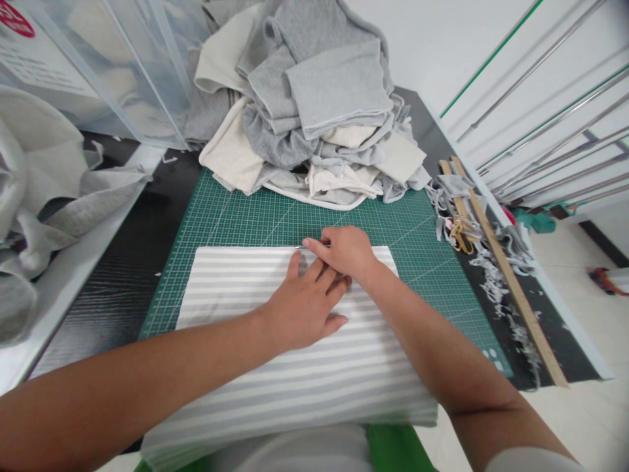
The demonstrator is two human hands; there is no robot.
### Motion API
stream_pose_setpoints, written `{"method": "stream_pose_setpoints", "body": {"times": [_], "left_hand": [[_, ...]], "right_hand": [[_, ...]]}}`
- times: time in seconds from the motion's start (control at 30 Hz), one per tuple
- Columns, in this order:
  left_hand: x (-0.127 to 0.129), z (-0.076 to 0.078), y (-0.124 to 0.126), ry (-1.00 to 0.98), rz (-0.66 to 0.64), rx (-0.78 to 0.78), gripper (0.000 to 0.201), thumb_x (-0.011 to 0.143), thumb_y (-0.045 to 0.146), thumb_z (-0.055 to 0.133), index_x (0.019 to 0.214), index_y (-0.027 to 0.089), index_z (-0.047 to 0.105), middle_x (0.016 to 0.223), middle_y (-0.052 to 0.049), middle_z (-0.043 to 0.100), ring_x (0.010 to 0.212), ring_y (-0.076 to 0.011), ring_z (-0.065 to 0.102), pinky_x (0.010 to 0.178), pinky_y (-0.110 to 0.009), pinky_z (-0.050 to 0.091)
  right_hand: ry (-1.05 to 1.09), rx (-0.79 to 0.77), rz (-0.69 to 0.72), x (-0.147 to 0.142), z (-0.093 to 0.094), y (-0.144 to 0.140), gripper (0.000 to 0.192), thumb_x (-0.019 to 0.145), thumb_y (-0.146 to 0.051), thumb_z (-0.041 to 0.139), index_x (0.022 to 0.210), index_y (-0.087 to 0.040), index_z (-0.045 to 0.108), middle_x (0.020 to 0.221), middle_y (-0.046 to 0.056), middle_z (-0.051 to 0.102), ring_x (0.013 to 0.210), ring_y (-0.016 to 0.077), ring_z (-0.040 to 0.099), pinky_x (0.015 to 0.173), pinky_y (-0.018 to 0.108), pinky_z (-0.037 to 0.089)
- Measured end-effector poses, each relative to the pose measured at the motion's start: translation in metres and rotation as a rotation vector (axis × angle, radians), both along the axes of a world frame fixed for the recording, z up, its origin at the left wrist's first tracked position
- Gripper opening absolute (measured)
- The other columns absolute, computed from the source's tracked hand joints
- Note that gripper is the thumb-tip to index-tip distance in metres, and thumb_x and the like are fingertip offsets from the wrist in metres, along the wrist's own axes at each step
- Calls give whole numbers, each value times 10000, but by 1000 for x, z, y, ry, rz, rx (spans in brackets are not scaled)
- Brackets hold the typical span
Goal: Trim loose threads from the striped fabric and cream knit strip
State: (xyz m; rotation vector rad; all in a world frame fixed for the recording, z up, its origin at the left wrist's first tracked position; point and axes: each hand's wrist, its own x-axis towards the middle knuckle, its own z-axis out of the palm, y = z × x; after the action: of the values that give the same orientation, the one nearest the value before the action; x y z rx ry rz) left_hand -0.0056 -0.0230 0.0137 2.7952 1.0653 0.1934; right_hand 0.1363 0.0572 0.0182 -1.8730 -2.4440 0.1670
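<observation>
A grey-and-white striped cloth lies flat over a green cutting mat, its near end hanging toward my body. On the cloth my left hand rests palm down with fingers spread, close to the far edge. My right hand is closed at that far edge, beside and partly over my left fingers. From its thumb side a thin metal tool points left along the edge. Most of the tool is hidden inside the hand, so its kind does not show.
Beyond the mat is a heap of grey and cream fabric pieces. Gold-handled scissors, wooden strips and thread scraps lie on the right. At left are a clear plastic bin and more grey cloth.
</observation>
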Motion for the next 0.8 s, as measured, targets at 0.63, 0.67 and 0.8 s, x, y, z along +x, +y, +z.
{"method": "stream_pose_setpoints", "body": {"times": [0.63, 0.67, 0.8], "left_hand": [[-1, 0, 0, -14, 4, 3, 592, 918, 587, 384, 1388, 234, 454, 1433, -127, 423, 1342, -347, 293, 1076, -658, 179], [-1, 0, 1, -14, 5, 3, 587, 919, 586, 383, 1385, 236, 456, 1433, -126, 424, 1341, -346, 294, 1078, -657, 178], [0, 1, 1, -12, 0, 0, 586, 921, 587, 370, 1385, 239, 454, 1443, -125, 412, 1342, -349, 295, 1077, -658, 178]], "right_hand": [[44, -31, -48, 0, 1, 1, 589, 828, -735, 391, 711, -229, 668, 671, 14, 667, 614, 154, 541, 550, 285, 248], [38, -30, -45, 0, 1, 1, 590, 830, -734, 389, 714, -228, 670, 671, 16, 667, 614, 155, 541, 552, 286, 250], [34, -20, -39, 0, 1, 0, 588, 834, -727, 393, 725, -224, 677, 673, 20, 668, 616, 155, 543, 557, 288, 260]]}}
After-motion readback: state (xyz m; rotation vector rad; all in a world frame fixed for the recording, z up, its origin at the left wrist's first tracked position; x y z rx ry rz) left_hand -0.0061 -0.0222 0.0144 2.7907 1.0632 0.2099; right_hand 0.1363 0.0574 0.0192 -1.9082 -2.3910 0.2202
